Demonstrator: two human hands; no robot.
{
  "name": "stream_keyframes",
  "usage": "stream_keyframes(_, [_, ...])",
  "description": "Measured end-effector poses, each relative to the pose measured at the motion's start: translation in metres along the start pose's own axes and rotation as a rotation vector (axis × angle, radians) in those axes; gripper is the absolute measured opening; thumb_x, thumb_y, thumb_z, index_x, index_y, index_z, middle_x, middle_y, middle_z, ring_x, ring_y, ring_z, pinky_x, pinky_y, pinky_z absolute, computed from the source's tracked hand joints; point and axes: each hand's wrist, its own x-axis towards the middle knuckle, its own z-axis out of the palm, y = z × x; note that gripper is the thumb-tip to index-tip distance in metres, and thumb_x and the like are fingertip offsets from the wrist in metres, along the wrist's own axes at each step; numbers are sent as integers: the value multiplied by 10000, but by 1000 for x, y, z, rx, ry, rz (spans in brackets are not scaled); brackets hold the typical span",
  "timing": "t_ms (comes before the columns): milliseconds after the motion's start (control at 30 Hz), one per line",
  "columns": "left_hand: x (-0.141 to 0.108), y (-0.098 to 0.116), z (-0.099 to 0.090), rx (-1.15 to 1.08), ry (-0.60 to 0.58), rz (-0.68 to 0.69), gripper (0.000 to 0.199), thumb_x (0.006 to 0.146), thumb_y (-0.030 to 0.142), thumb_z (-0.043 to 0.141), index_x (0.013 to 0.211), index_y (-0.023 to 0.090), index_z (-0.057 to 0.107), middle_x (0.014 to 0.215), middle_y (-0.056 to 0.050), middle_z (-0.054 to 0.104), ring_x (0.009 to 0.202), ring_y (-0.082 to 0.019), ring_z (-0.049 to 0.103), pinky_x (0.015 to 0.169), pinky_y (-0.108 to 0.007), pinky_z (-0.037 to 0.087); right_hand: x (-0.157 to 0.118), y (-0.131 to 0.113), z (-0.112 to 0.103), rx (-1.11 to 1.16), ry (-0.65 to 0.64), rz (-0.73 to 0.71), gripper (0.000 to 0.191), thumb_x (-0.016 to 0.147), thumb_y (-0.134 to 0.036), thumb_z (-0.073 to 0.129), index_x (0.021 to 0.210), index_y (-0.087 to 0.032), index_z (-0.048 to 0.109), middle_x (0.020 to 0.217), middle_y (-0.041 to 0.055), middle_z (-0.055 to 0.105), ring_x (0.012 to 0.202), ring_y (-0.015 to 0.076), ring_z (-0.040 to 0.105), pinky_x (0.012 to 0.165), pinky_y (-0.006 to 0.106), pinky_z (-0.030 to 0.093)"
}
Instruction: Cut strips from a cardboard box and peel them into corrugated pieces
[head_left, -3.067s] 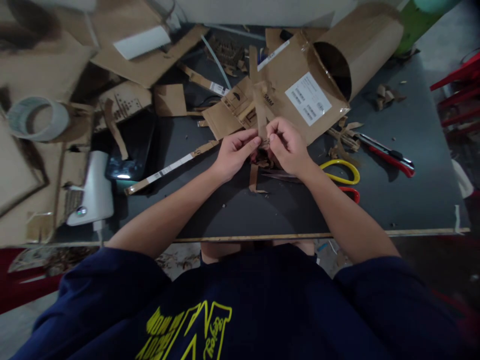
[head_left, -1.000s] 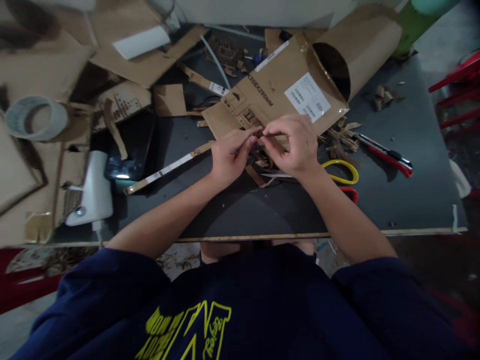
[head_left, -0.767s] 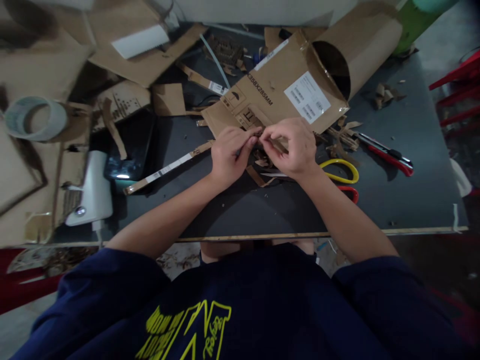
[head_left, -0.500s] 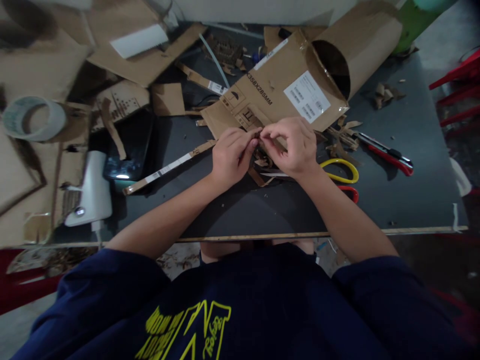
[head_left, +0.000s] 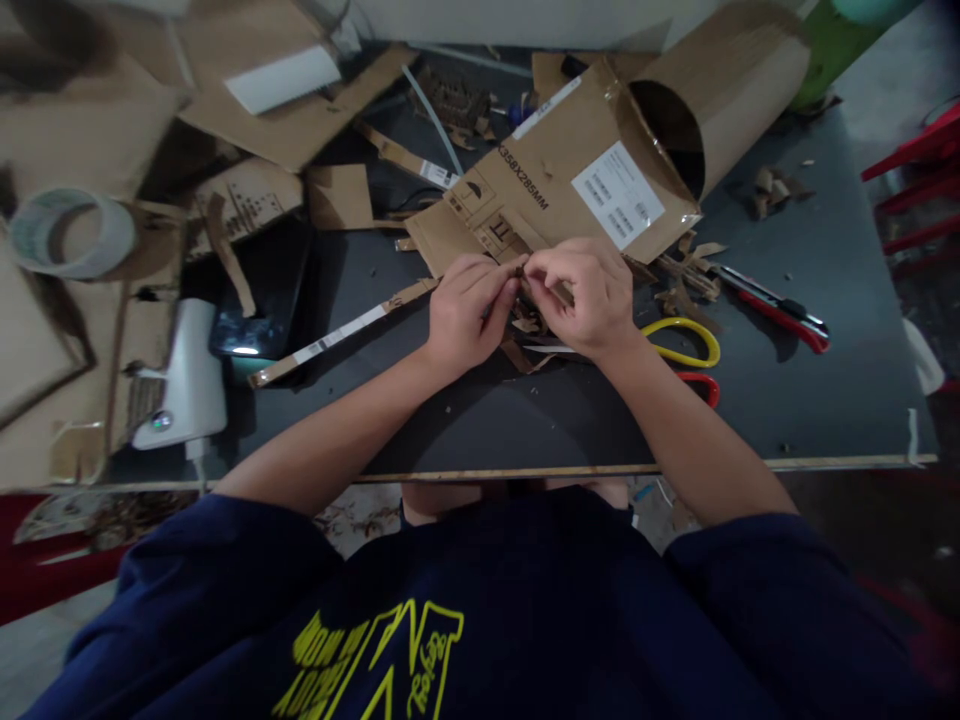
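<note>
My left hand and my right hand meet fingertip to fingertip over the table. Both pinch a small brown piece of cardboard, mostly covered by the fingers. A long narrow cardboard strip with a white label runs up to my left hand; whether it joins the pinched piece is hidden. Torn cardboard scraps lie just below the fingers. Scissors with one yellow loop and one red loop lie partly under my right wrist. Behind the hands rests a flattened carton piece with printing and a white label.
A red utility knife lies at the right, blade towards the scraps. A cardboard tube is at the back right. At the left are a tape roll, a white device, a dark phone-like slab and cardboard sheets.
The whole view has shifted very slightly. Both hands keep their pinch at nearly the same place, and the objects around them stay put.
</note>
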Motion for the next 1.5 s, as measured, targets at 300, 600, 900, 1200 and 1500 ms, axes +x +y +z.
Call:
stream_keyframes(300, [-2, -1, 3, -32, -5, -52, 324, 1060, 336, 422, 977, 175, 690, 832, -62, 719, 884, -187, 670, 838, -352, 520, 10, -8, -6, -35, -24, -92, 214, 1058, -216, 365, 1046, -239, 577, 996, -2, 717, 974, 135, 659, 928, 348, 534])
stream_keyframes(600, [-2, -3, 1, -68, -7, -59, 296, 1062, 339, 425, 1022, 208, 688, 870, -61, 726, 901, -189, 674, 849, -372, 515, 0, -3, 1, 15, -85, 42, 227, 1057, -257, 353, 1117, -246, 571, 1088, 37, 716, 1049, 169, 666, 1008, 413, 514])
stream_keyframes(900, [-2, -2, 2, -51, 3, -56, 328, 1065, 331, 411, 1028, 185, 702, 864, -59, 737, 884, -181, 673, 842, -360, 523, -2, -4, 2, -14, -124, 51, 244, 1064, -278, 353, 1097, -236, 591, 1100, 44, 720, 1062, 172, 664, 1026, 435, 503])
stream_keyframes(1200, [0, 0, 0, -9, 18, -49, 327, 1070, 305, 391, 947, 198, 675, 837, -47, 734, 852, -163, 675, 805, -324, 538, 2, -11, 0, -72, -77, 63, 251, 1071, -283, 348, 1096, -228, 592, 1050, 34, 736, 1015, 160, 669, 974, 388, 506])
stream_keyframes(1500, [-2, -3, 3, -24, 43, 43, 238, 1043, 258, 430, 1006, 184, 654, 894, -72, 728, 898, -181, 667, 820, -336, 540, 7, -10, -8, -43, -232, 89, 333, 1083, -359, 297, 1104, -257, 613, 1096, 37, 731, 1100, 167, 658, 1017, 383, 497])
